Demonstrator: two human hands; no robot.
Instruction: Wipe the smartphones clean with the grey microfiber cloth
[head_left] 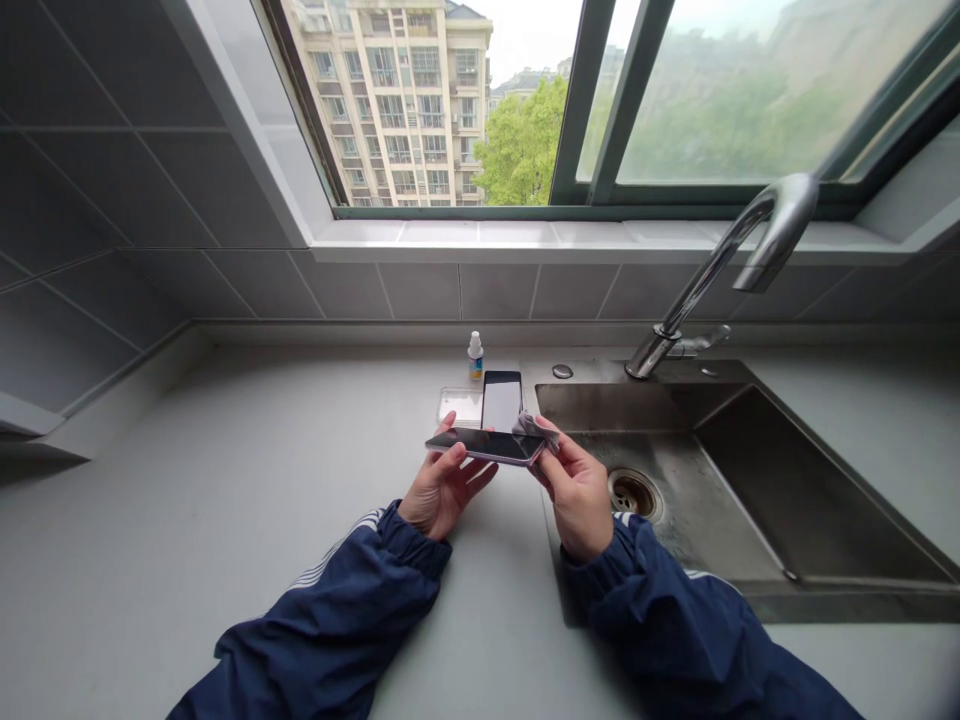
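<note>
Left hand (442, 490) cradles the phone (486, 446) from underneath, and right hand (577, 492) pinches a grey cloth (534, 427) on its right end!

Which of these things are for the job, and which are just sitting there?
For the job: phone in the left hand, cloth in the right hand, probably the small bottle, black-edged glass sheet, clear tray.

Just there: steel sink, faucet, window.

Navy sleeves (322, 620), seemingly white-striped, gathered cuffs (412, 540).

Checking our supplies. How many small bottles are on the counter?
1: the bottle stands at the back of the counter, left of the sink; another could hide behind the phone.
</note>
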